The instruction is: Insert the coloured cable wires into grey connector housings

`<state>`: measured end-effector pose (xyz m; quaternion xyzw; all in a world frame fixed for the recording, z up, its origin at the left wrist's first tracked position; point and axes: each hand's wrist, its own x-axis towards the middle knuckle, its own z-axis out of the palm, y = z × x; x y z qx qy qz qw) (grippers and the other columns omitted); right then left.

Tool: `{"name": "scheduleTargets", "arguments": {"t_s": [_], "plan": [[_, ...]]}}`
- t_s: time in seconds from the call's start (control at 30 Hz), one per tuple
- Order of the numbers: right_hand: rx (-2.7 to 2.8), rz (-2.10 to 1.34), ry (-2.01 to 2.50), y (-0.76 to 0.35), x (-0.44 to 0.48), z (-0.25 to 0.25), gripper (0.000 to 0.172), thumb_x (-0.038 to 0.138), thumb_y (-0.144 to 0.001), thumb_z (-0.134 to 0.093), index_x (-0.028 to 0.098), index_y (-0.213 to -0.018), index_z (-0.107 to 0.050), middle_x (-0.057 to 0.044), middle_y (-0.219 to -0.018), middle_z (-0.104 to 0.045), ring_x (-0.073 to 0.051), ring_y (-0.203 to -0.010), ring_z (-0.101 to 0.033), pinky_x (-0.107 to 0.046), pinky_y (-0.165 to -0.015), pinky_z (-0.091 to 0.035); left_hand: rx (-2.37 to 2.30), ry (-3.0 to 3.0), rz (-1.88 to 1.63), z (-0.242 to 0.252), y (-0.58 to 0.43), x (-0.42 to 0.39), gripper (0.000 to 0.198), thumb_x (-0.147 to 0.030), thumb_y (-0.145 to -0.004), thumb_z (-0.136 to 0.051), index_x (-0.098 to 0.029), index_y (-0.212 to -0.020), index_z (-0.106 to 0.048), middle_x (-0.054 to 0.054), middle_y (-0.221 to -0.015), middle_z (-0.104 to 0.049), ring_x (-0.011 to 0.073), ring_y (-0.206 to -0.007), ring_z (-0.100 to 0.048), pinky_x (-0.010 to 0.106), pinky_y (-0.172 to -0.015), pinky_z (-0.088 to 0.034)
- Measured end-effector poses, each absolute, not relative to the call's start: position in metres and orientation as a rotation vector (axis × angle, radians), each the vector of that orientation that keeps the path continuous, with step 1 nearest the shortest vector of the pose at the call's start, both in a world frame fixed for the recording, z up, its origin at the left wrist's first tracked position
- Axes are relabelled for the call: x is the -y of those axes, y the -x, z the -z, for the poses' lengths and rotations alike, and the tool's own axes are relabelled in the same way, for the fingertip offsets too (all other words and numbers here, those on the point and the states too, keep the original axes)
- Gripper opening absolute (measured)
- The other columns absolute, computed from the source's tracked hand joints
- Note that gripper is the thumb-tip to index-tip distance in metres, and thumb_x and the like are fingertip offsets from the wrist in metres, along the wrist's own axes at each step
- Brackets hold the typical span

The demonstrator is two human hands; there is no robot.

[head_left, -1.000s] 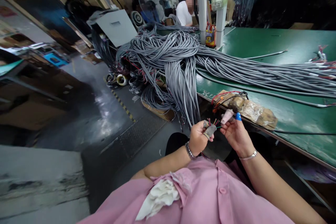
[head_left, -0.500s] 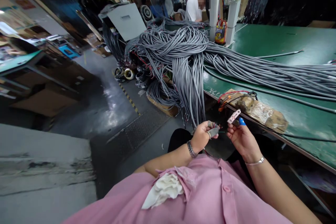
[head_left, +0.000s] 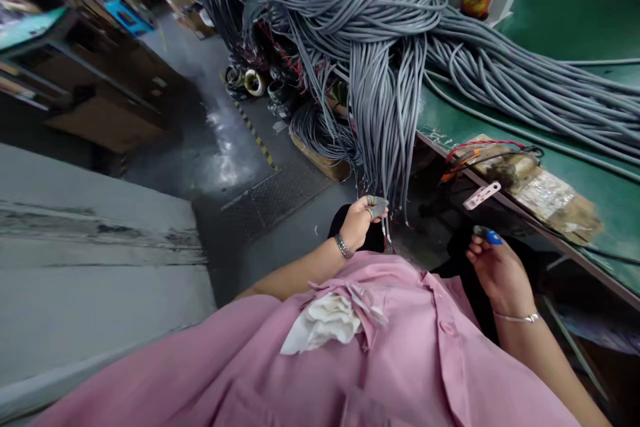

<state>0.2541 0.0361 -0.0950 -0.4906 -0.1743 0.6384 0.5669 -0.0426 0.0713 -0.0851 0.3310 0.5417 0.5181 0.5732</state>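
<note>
My left hand (head_left: 361,221) pinches 1 hanging grey cable (head_left: 387,147) near its end; right hand (head_left: 495,267) loose, holding nothing; I grip above the stripped wires.

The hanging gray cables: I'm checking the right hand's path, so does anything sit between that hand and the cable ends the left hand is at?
Nothing visible does. The left hand is at the hanging gray cables by the green table edge. The right hand is empty, apart to the side, with only open dark space between. The pink tag sits above that path.

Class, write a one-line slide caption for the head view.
Left hand grips a hanging grey cable from the bundle; right hand hangs empty below the green bench.
</note>
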Motion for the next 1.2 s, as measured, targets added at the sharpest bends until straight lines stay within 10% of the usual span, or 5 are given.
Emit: {"name": "scheduleTargets", "arguments": {"t_s": [0.57,0.93,1.2], "plan": [[0.883,-1.263,1.455,-0.285,-0.016,0.063,0.034,0.049,-0.075,-0.07,0.018,-0.087,-0.068,-0.002,-0.074,-0.061,-0.013,-0.059,-0.051,-0.026,-0.055,-0.044,-1.392,-1.227,-0.527,0.141,0.031,-0.092,0.003,-0.013,-0.065,-0.063,-0.013,-0.068,-0.063,0.0,-0.059,-0.057,0.0125,-0.059,-0.051,0.025,-0.06,-0.04],[1.527,-0.711,1.574,-0.363,-0.072,-0.058,0.041,0.053,-0.082,-0.057,0.021,-0.106,-0.066,-0.003,-0.072,-0.062,-0.018,-0.065,-0.055,-0.028,-0.06,-0.043,-0.921,-1.509,-0.693,0.033,0.039,-0.132,0.028,-0.037,-0.076,-0.07,-0.012,-0.088,-0.066,0.008,-0.085,-0.07,0.0155,-0.077,-0.063,0.028,-0.074,-0.049],[1.562,-0.215,1.926,-0.45,-0.148,-0.03,0.047,0.05,-0.077,-0.05,0.018,-0.108,-0.065,-0.009,-0.075,-0.071,-0.025,-0.062,-0.063,-0.035,-0.059,-0.045,-0.926,-1.785,-0.857,-0.045,0.01,-0.192,0.025,-0.038,-0.084,-0.06,-0.013,-0.09,-0.062,0.007,-0.082,-0.069,0.0153,-0.075,-0.064,0.028,-0.073,-0.05]]}}
